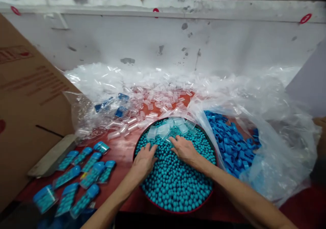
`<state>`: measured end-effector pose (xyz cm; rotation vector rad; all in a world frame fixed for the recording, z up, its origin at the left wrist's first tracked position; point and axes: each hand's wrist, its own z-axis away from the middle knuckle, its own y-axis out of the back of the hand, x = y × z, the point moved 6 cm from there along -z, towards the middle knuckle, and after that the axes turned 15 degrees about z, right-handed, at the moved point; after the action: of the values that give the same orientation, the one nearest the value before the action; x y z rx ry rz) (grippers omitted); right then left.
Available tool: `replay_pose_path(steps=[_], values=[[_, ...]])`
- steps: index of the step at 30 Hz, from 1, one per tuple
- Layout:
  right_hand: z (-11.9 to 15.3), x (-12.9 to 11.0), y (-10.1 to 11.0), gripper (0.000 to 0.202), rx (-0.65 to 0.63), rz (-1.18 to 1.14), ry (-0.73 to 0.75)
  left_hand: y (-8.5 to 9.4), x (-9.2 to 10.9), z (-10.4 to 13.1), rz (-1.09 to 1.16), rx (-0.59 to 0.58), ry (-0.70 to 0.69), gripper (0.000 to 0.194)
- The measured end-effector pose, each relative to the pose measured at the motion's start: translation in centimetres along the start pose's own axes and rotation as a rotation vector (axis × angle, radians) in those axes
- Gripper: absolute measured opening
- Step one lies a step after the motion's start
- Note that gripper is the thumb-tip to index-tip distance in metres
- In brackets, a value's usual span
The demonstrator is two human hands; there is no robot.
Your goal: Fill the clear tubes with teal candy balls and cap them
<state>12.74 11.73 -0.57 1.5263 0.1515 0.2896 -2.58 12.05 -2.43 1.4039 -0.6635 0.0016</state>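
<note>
A round tub (213, 195) full of small teal balls (175, 188) stands at the front of the red table. Several clear plastic cases (163, 130) lie on the balls at the tub's far side. My left hand (144, 160) rests over the tub's left edge, fingers apart and touching the balls. Close to the clear cases, my right hand (185, 150) reaches over the balls from the right with its fingers spread. I see nothing held in either hand. Filled cases with blue caps (93, 174) lie on the table to the left.
Loose clear cases (163, 101) are heaped behind the tub. To the right, blue caps (234, 147) lie in a spread-open plastic bag (277, 154). A cardboard box (33, 96) stands at left beside a grey block (52, 157). A white wall (158, 42) closes off the back.
</note>
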Motion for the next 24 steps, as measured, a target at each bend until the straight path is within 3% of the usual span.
replay_pose_path(steps=[5,10,14,18,21,24], values=[[0.9,1.1,-0.4,0.029,0.075,-0.124,0.006,0.0,-0.7,-0.1,0.347,0.070,-0.094,0.035],[3.1,2.0,-1.0,0.030,0.114,-0.384,-0.055,0.5,-1.2,-0.1,0.770,0.144,0.028,0.024],[4.0,1.3,-0.8,0.027,0.158,-0.590,-0.070,-0.1,-1.0,-0.1,1.045,0.094,0.127,0.021],[4.3,0.8,0.0,0.027,0.135,-0.693,-0.095,-0.1,-0.8,-0.2,0.993,0.105,0.174,0.024],[4.7,0.6,-0.6,0.023,0.092,-0.763,-0.088,0.7,0.3,-0.2,0.784,0.158,0.063,0.021],[5.5,1.1,-1.9,0.018,0.075,-0.865,-0.144,1.0,1.8,-0.1,0.662,0.139,-0.041,0.016]])
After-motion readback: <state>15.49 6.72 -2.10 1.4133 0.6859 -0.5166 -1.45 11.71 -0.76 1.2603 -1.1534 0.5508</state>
